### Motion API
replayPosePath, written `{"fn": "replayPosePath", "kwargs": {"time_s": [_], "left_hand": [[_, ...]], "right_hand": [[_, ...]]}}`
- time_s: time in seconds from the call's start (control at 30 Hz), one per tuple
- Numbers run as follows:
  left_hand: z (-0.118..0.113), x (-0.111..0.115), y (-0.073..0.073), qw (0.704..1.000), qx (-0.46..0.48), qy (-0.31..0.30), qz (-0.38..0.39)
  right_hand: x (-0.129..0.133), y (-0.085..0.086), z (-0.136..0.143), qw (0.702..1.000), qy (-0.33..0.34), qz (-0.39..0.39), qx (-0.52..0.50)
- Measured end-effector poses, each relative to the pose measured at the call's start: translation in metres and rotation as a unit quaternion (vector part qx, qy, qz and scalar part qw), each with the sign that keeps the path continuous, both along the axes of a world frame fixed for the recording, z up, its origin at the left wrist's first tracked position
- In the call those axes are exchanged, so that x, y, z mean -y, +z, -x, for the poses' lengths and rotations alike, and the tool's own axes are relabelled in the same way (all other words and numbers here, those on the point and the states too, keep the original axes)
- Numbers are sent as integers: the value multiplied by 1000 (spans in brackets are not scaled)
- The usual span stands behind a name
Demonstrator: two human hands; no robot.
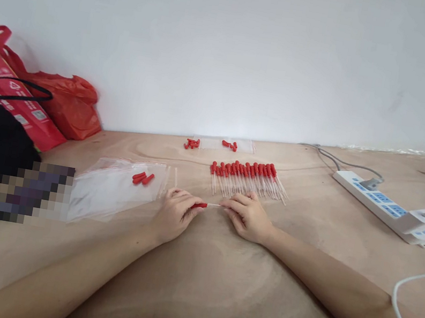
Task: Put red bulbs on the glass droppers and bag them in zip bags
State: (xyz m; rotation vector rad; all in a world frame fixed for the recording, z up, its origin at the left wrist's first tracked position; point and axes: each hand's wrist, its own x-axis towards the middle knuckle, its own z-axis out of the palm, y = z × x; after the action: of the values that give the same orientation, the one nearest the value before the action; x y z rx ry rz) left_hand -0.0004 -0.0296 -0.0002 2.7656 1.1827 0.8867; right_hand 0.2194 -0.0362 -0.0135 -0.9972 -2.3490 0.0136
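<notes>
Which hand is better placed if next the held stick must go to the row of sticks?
Probably the right hand: it is close to the row, at the clear end of the held stick. The left hand, on its red tip, is farther away.

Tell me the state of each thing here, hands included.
Left hand: closed on the red-tipped stick
Right hand: pinching its clear end
Red-tipped stick: held crosswise
Row of red-tipped sticks: laid side by side
Loose red pieces: lying in small groups
Clear bags: lying flat
Power strip: plugs inserted; power unclear
Red plastic bag: slumped
</notes>
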Motion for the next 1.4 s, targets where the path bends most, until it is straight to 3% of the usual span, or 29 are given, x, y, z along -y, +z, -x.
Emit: {"fn": "replayPosePath", "kwargs": {"time_s": [0.33, 0.77, 1.1, 1.4], "left_hand": [[-2, 2, 2, 999, 18, -26, 17], [-3, 3, 0, 998, -23, -48, 25], [-3, 3, -1, 997, -22, -71, 27], [-4, 5, 1, 995, -31, -90, 29]], "right_hand": [[-2, -4, -1, 999, 28, -8, -33], [-6, -3, -2, 999, 27, -25, 32], [4, 4, 5, 995, 20, -84, 59], [7, 4, 16, 996, 25, -64, 55]]}}
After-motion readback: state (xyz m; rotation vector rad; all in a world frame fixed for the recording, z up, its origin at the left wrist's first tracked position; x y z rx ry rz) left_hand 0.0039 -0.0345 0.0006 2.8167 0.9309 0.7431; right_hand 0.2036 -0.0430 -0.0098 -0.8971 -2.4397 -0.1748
